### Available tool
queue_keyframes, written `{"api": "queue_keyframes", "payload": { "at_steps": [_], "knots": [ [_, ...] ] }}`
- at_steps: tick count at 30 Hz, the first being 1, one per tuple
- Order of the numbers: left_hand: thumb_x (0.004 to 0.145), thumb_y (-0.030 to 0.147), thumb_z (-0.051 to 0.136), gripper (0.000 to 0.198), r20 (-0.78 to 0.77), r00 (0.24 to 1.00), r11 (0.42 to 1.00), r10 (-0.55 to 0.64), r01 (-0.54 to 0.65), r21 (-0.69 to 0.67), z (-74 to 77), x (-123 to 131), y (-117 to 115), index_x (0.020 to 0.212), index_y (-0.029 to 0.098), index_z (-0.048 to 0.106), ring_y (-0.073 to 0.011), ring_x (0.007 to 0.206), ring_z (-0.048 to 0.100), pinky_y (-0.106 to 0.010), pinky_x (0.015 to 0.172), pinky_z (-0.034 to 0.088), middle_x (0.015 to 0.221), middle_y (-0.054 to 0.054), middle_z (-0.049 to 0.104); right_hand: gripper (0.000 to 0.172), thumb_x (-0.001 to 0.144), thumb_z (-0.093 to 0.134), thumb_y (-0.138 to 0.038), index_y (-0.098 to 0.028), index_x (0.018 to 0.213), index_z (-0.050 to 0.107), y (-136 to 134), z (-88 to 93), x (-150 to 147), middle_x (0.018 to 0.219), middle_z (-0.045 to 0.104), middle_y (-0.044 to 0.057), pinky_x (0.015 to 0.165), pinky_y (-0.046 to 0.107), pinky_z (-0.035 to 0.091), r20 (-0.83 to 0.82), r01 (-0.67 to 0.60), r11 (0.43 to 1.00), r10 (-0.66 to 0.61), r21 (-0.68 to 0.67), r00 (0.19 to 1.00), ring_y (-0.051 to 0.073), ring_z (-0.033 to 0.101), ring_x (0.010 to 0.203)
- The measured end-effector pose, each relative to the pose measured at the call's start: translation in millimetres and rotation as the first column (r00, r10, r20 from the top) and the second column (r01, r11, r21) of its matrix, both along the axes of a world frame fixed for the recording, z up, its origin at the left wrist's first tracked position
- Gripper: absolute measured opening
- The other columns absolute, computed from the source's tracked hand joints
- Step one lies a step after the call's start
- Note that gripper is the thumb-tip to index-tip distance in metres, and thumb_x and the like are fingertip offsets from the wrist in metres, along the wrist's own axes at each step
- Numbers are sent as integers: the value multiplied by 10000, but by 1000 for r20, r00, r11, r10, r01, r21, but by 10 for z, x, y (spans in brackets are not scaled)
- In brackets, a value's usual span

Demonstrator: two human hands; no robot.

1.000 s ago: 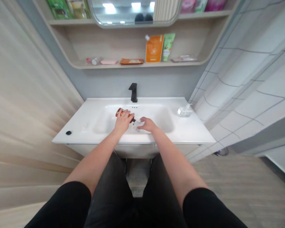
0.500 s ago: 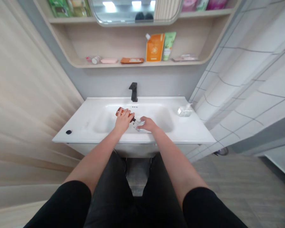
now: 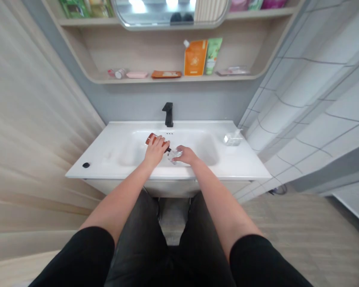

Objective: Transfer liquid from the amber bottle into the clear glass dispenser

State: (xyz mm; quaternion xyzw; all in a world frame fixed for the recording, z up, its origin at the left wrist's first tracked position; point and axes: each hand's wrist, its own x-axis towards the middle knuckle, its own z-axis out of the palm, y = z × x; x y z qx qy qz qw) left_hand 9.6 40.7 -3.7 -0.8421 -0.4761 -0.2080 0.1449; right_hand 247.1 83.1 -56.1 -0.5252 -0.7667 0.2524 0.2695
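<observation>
Movement since earlier frame: amber bottle [image 3: 151, 138] sits at a slightly steeper tilt in the left hand [image 3: 155, 151]; small clear container [image 3: 175, 155] sits closer to the bottle's tip; view has risen slightly.
Left hand: clamped around the amber bottle's body, bottle tilted with its dark tip toward the right.
Right hand [image 3: 187, 155]: fingers closed over the small clear container, held tilted.
Hands: apart, with the bottle's dark tip [image 3: 168, 150] and the container between them; tip just beside the container's mouth, contact cannot be confirmed.
Location of items: over the near half of the white ceramic vanity basin [image 3: 113, 167], at its middle.
Obstructions: left hand covers most of the bottle; right fingers partly cover the container.
Far side: black faucet [image 3: 168, 113] on the basin's far edge, well apart from the hands.
Right of basin: clear pump bottle [image 3: 232, 139] lying on the counter near the tiled wall [image 3: 311, 91].
Left of basin: small black stopper [image 3: 85, 165] on the counter.
Shelf [image 3: 137, 79], beyond: orange pouch [image 3: 195, 57], green tube [image 3: 213, 56], pink soap box [image 3: 137, 74], brown packet [image 3: 166, 74].
Above shelf: mirror [image 3: 167, 16].
Near side: dark trousers [image 3: 137, 235] below the forearms.
</observation>
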Motion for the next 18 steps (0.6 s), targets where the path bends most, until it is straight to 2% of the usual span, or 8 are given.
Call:
{"api": "queue_keyframes", "payload": {
  "at_steps": [12, 18],
  "knots": [
    [1043, 115, 466, 531, -61, 998, 998, -15, 19, 63, -39, -3, 34, 1513, 210, 694, -370, 1632, 484, -637, 1401, 300, 1565, -213, 664, 725, 664, 1069, -460, -235, 1279, 757, -12, 20, -4, 1248, 830, 83, 1032, 387, 597, 23, 10, 1000, -10, 0, 1000, 306, 786, 1149],
    [1049, 117, 468, 525, -51, 998, 997, -20, 24, 73, -44, -5, 36, 1507, 224, 701, -364, 1626, 497, -635, 1402, 300, 1563, -194, 671, 711, 655, 1070, -457, -242, 1259, 763, 0, 2, 1, 1215, 832, 74, 1011, 384, 597, 7, 3, 1000, -3, 5, 1000, 300, 787, 1117]
  ]
}}
